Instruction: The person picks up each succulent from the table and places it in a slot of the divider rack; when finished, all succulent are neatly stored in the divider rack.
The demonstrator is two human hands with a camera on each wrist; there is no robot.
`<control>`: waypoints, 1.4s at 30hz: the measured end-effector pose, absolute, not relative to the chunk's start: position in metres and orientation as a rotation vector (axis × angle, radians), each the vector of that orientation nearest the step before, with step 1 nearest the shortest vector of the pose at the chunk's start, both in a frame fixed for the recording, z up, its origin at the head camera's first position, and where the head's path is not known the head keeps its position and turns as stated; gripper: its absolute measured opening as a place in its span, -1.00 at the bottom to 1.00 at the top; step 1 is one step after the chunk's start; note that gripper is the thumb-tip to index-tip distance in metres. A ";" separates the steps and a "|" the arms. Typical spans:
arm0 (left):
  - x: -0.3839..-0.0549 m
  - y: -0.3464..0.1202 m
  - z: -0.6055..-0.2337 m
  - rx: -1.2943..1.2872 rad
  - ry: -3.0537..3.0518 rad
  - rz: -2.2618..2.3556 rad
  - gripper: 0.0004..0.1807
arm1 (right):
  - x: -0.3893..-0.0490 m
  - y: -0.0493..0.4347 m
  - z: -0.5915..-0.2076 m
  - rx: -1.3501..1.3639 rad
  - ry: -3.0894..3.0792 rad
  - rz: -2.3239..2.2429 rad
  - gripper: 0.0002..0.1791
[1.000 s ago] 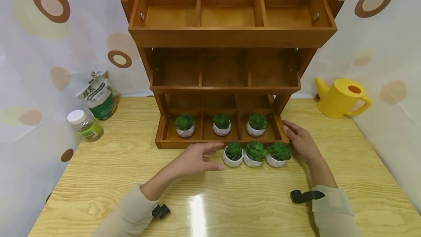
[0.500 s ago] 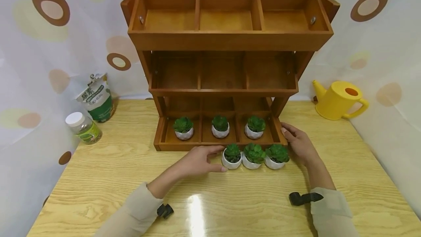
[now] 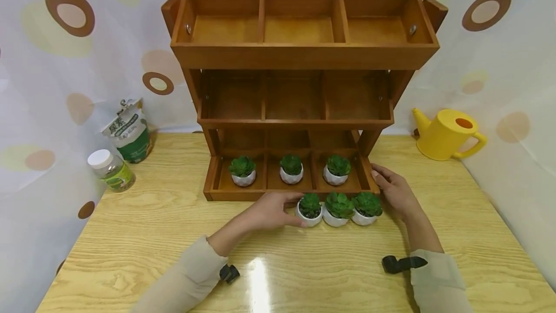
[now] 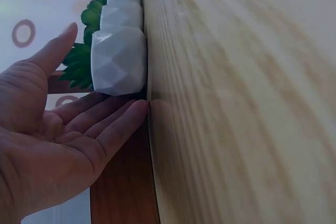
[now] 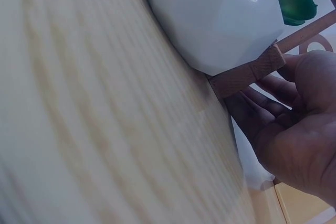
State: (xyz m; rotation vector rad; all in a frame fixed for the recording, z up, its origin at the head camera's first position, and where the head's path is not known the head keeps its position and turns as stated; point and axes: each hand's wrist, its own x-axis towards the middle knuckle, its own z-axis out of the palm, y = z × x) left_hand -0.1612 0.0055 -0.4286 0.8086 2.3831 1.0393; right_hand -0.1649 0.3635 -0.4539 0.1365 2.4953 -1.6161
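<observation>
Three white faceted pots with green succulents stand in a row on the table before the shelf: a left potted succulent (image 3: 310, 210), a middle one (image 3: 338, 209) and a right one (image 3: 366, 208). My left hand (image 3: 272, 210) is at the left pot, fingers on its shelf side and thumb at its near side. In the left wrist view the fingers (image 4: 113, 124) extend loosely beside the pot and the thumb stands apart. My right hand (image 3: 397, 192) touches the lower right end of the wooden shelf (image 3: 299, 58), its fingers (image 5: 252, 111) along the board's outer side.
Three more potted succulents, including a left one (image 3: 243, 171), stand in the shelf's bottom tier, one per compartment. A yellow watering can (image 3: 449, 134) is at back right. A white-capped jar (image 3: 112, 170) and a green-white bag (image 3: 129, 132) stand at left.
My left hand has moved right, from beside the left pot to around its side. The right hand stays at the shelf end. The whole head view has shifted slightly.
</observation>
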 end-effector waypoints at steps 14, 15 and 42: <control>-0.163 0.025 -0.432 0.814 2.418 0.961 -0.15 | -0.164 0.364 -0.454 0.124 2.495 -1.627 -0.29; -0.163 0.025 -0.432 0.810 2.416 0.960 -0.14 | -0.164 0.364 -0.453 0.121 2.495 -1.630 -0.29; -0.160 -0.009 -0.389 0.816 2.545 0.947 -0.15 | -0.164 0.364 -0.453 0.091 2.413 -1.746 -0.24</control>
